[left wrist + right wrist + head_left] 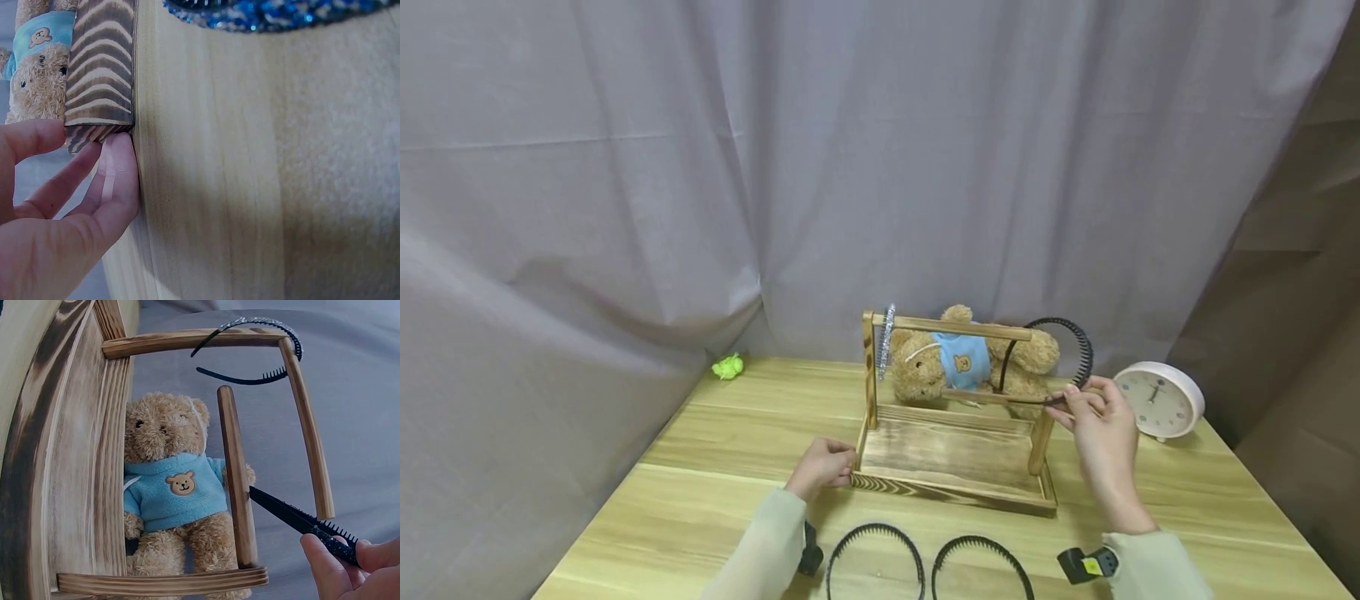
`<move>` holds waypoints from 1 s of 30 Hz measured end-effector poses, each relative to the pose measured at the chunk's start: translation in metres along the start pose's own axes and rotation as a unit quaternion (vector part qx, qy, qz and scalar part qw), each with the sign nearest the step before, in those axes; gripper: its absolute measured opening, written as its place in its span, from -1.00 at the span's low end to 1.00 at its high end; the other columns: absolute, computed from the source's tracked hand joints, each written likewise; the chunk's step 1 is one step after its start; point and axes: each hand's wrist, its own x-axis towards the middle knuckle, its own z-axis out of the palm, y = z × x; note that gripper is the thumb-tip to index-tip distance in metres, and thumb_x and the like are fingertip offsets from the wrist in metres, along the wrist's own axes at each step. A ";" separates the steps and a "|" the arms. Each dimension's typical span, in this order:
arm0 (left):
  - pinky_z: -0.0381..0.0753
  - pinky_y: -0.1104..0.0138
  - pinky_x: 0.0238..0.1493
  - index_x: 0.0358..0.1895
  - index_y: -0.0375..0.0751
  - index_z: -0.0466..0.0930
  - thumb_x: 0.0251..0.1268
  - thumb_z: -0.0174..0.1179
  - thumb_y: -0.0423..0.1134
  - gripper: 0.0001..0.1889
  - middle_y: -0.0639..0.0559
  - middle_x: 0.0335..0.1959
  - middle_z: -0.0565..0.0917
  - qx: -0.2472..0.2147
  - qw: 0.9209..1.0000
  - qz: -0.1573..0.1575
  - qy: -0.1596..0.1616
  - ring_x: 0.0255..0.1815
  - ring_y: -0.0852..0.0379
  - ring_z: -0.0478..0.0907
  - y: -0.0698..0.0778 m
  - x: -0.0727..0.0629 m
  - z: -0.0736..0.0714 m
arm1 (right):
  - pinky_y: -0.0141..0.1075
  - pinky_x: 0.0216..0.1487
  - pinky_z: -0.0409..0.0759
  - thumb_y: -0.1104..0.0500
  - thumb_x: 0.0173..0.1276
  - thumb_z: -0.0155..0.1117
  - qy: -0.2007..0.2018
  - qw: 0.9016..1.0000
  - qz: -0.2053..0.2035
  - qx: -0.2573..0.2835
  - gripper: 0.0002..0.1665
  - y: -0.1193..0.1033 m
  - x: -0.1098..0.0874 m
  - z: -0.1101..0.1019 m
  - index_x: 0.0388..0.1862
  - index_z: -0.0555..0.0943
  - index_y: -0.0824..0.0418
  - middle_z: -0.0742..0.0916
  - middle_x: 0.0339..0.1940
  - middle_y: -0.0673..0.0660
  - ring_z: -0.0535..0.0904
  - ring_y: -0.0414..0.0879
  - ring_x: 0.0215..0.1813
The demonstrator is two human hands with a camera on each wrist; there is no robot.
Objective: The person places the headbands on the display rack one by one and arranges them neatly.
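My right hand [1101, 421] pinches a black toothed headband [1084, 354] at the right side of a wooden rack [955, 497]. In the right wrist view, one tip of this headband [281, 509] overlaps the rack's lower bar [234, 469]. My left hand [826, 465] grips the front left corner of the rack's tray base, with fingertips against the corner's end [100, 134] in the left wrist view. A silver glittery headband [886, 342] hangs on the left end of the upper bar [955, 327].
Two toothed headbands [919, 557] [1028, 575] lie at the table's front; blue sequins [275, 15] show on one. Behind the rack lies a teddy bear [966, 362] in a blue top. A round white clock [1161, 400] stands right, a small green object [727, 367] back left.
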 end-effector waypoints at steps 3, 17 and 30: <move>0.73 0.41 -0.32 0.15 -0.55 0.50 0.29 0.10 -0.35 -0.59 -0.07 -0.34 0.57 -0.001 1.000 0.003 0.001 -0.43 0.21 0.49 -0.001 0.000 0.001 | -0.41 -0.20 0.73 0.37 0.45 0.09 0.000 1.000 -0.004 -0.003 -0.88 0.000 0.000 0.002 -0.11 0.38 0.39 0.71 -0.48 -0.07 0.68 -0.23 -0.35; 0.75 0.37 -0.27 0.13 -0.57 0.50 0.31 0.09 -0.35 -0.60 -0.08 -0.32 0.57 -0.004 1.000 0.007 0.005 -0.39 0.18 0.51 -0.003 0.000 0.002 | -0.40 -0.16 0.73 0.36 0.43 0.14 -0.018 1.000 0.007 0.005 -0.85 -0.003 -0.001 0.023 -0.14 0.35 0.35 0.70 -0.45 -0.05 0.69 -0.25 -0.33; 0.73 0.40 -0.30 0.15 -0.58 0.48 0.29 0.08 -0.35 -0.58 -0.06 -0.34 0.56 -0.009 1.000 0.005 0.002 -0.41 0.20 0.50 -0.003 0.001 0.001 | -0.37 -0.17 0.73 0.32 0.44 0.16 -0.037 0.999 -0.003 -0.031 -0.80 0.002 -0.003 0.048 -0.10 0.36 0.40 0.69 -0.51 -0.08 0.71 -0.27 -0.38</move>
